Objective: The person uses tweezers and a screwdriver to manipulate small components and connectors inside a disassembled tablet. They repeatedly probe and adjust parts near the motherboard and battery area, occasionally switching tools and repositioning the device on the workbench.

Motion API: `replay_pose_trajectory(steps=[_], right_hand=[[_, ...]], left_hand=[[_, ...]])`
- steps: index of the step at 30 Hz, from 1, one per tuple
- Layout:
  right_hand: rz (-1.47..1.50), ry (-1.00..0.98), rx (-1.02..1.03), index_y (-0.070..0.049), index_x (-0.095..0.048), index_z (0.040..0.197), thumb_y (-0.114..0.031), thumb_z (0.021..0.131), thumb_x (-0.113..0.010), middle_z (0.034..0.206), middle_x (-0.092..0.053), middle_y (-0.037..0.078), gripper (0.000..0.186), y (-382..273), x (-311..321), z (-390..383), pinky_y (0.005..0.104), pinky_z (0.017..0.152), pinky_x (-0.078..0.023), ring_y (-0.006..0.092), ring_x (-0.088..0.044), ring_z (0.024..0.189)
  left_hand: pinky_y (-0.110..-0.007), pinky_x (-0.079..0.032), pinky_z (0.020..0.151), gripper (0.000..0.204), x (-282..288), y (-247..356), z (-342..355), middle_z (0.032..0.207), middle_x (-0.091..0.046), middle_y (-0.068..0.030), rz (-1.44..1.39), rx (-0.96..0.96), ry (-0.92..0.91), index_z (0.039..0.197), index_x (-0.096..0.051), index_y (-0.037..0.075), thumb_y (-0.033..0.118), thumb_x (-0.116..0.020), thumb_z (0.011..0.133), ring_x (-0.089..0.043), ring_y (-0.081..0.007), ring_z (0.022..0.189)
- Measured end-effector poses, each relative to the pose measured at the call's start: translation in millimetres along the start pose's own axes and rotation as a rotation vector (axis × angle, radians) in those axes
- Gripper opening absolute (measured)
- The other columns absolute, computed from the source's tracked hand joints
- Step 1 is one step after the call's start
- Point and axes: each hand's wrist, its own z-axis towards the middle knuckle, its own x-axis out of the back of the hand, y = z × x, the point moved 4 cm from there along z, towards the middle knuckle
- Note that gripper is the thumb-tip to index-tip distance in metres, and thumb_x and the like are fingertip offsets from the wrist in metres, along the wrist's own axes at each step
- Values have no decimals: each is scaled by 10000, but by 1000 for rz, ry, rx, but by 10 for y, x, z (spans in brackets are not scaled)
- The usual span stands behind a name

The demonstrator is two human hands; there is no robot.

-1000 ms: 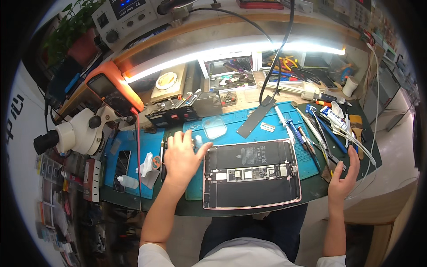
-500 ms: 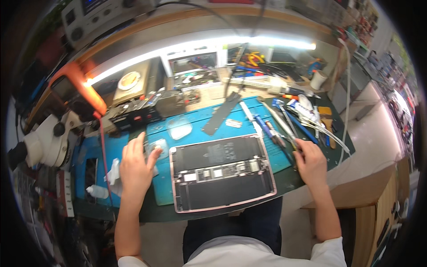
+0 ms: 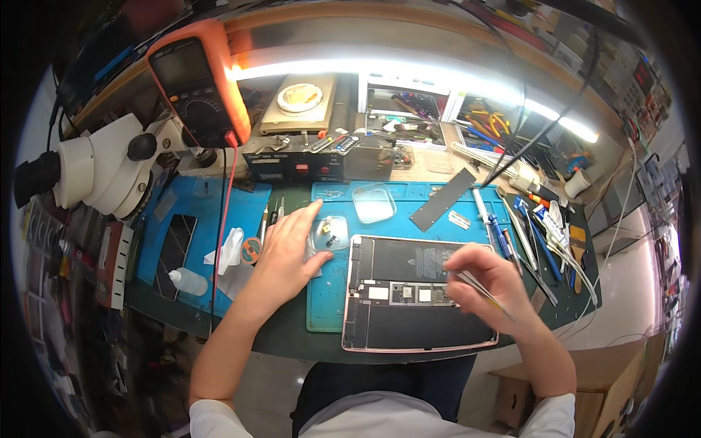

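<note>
An opened tablet (image 3: 409, 321) with a pink rim lies on the blue mat, its dark batteries and circuit board bare. Over its right part my right hand (image 3: 493, 285) is closed around slim metal tweezers (image 3: 478, 286), their far end partly hidden by the fingers. My left hand (image 3: 292, 248) is open, thumb and fingers spread beside a small see-through plastic box (image 3: 328, 235) holding tiny dark and gold-coloured parts. Whether the fingers touch the box I cannot tell. Behind it stands another see-through box (image 3: 374, 204).
A dark flat strip (image 3: 444, 201) lies at the mat's back. Tools and a brush (image 3: 577, 244) crowd the right side. On the left are a microscope (image 3: 95, 171), an orange multimeter (image 3: 201, 87) with a hanging red lead, a white bottle (image 3: 188, 282) and a phone (image 3: 174, 255).
My right hand has lifted from the tools at the right and come over the tablet with tweezers. The view has shifted left; my left hand stays spread by the small box.
</note>
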Motion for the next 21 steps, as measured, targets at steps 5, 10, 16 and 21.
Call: replay_pose_trajectory(steps=[5, 10, 16, 21], right_hand=[[-30, -98, -123, -25, -712, 1140, -156, 1045, -706, 960, -724, 23, 162, 66, -477, 732, 214, 645, -549, 76, -713, 819], [110, -53, -248, 0, -699, 1141, -255, 1015, -776, 1016, -768, 96, 294, 362, -562, 1092, 265, 692, -585, 158, -768, 885], [134, -45, -296, 12, -707, 1155, -285, 996, -802, 1040, -785, 130, 350, 432, -532, 1189, 263, 731, -585, 171, -776, 905], [79, -83, -280, 21, -720, 1170, -283, 994, -804, 1036, -789, 125, 361, 446, -575, 1226, 259, 723, -580, 154, -769, 880]], left_hand=[[-447, -420, 1161, 911, 18, 50, -7, 1482, -573, -172, -37, -27, 63, 1577, -458, 45, 47, -893, 777, -530, -356, 1380], [-451, -425, 1119, 928, 22, 100, -13, 1453, -570, -165, -2, -69, 103, 1573, -454, 54, 45, -896, 756, -539, -349, 1340], [-465, -418, 1153, 918, 44, 137, -18, 1487, -560, -187, 0, -51, 83, 1584, -452, 49, 26, -880, 772, -529, -375, 1372], [-467, -423, 1139, 918, 33, 131, -21, 1479, -564, -189, 7, -68, 94, 1581, -451, 40, 13, -874, 767, -534, -376, 1364]])
